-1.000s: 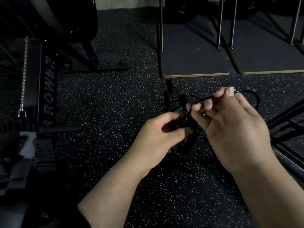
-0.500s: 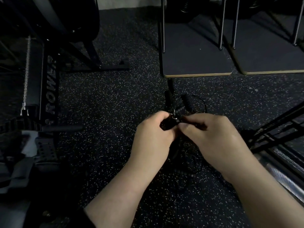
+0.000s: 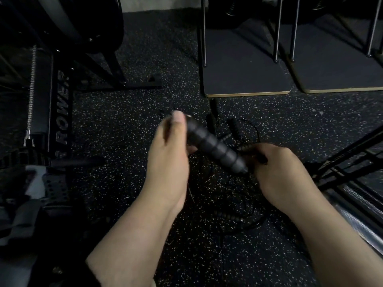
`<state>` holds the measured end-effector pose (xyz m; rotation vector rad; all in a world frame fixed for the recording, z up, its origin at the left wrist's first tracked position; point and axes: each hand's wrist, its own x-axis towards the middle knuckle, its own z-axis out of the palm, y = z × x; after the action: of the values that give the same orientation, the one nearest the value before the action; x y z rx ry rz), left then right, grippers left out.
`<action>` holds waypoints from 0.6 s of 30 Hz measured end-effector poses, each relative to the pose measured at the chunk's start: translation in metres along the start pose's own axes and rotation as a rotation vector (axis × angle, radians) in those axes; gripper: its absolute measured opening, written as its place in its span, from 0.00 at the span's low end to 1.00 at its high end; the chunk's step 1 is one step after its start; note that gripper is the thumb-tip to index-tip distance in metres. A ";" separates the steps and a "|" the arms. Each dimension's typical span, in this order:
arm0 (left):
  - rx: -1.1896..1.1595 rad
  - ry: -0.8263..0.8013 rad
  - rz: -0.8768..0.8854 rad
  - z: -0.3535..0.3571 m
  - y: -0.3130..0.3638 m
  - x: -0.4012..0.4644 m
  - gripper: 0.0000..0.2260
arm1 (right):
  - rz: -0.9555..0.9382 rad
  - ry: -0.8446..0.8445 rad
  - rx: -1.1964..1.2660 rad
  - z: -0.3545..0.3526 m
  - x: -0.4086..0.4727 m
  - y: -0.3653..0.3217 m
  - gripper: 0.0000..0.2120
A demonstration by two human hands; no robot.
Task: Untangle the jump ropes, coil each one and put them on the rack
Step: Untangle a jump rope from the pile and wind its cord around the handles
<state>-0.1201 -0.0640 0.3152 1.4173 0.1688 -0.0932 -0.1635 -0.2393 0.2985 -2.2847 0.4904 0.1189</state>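
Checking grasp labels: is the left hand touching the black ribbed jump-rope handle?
Touching. The head view shows the left hand gripping the black ribbed jump-rope handle at its upper end, thumb pressed alongside it.

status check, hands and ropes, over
Left hand grips ribbed handle, lifted. Right hand holds cord in the tangled ropes on floor. Nothing coiled yet.

Black ribbed handle (image 3: pixel 215 147), white-speckled floor (image 3: pixel 128 121)

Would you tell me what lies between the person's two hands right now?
In the head view, a ribbed black jump-rope handle spans the gap: the left hand holds its upper end, and its lower tip ends beside the right hand.
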 end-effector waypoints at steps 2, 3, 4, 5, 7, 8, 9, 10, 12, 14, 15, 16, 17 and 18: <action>-0.283 0.075 -0.091 -0.004 0.011 0.005 0.22 | 0.029 -0.033 0.024 0.000 0.001 0.002 0.07; -0.390 0.097 -0.168 -0.006 0.016 0.006 0.22 | 0.041 -0.044 0.067 0.001 0.001 0.002 0.06; -0.448 0.101 -0.235 -0.008 0.020 0.006 0.22 | 0.042 -0.043 0.090 0.001 0.000 0.001 0.05; -0.455 0.085 -0.276 -0.009 0.022 0.006 0.22 | 0.017 -0.033 0.083 0.000 0.001 0.000 0.08; -0.447 0.015 -0.303 -0.007 0.023 0.005 0.22 | -0.037 0.007 0.111 -0.003 -0.002 -0.004 0.20; -0.441 -0.015 -0.308 -0.006 0.022 0.005 0.23 | -0.058 0.038 0.204 -0.005 -0.005 -0.009 0.22; -0.417 -0.025 -0.304 -0.005 0.022 0.005 0.23 | -0.081 0.031 0.341 -0.007 -0.008 -0.014 0.23; -0.385 -0.018 -0.293 -0.005 0.021 0.006 0.23 | -0.104 -0.020 0.456 -0.009 -0.012 -0.018 0.24; -0.301 -0.010 -0.273 -0.006 0.019 0.007 0.22 | -0.143 -0.180 0.602 -0.012 -0.017 -0.022 0.25; -0.144 -0.059 -0.260 -0.006 0.018 0.007 0.19 | -0.171 -0.342 0.676 -0.014 -0.020 -0.026 0.23; -0.075 -0.096 -0.253 -0.005 0.018 0.004 0.18 | -0.168 -0.404 0.653 -0.014 -0.021 -0.027 0.23; -0.034 -0.130 -0.244 -0.004 0.018 0.001 0.17 | -0.162 -0.453 0.606 -0.013 -0.022 -0.028 0.25; -0.011 -0.161 -0.234 -0.002 0.017 -0.001 0.16 | -0.159 -0.492 0.549 -0.012 -0.023 -0.029 0.27; 0.004 -0.191 -0.220 0.000 0.015 -0.003 0.16 | -0.158 -0.515 0.501 -0.010 -0.024 -0.031 0.26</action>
<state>-0.1208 -0.0618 0.3309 1.3814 0.1655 -0.4087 -0.1750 -0.2202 0.3322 -1.7045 0.0548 0.4401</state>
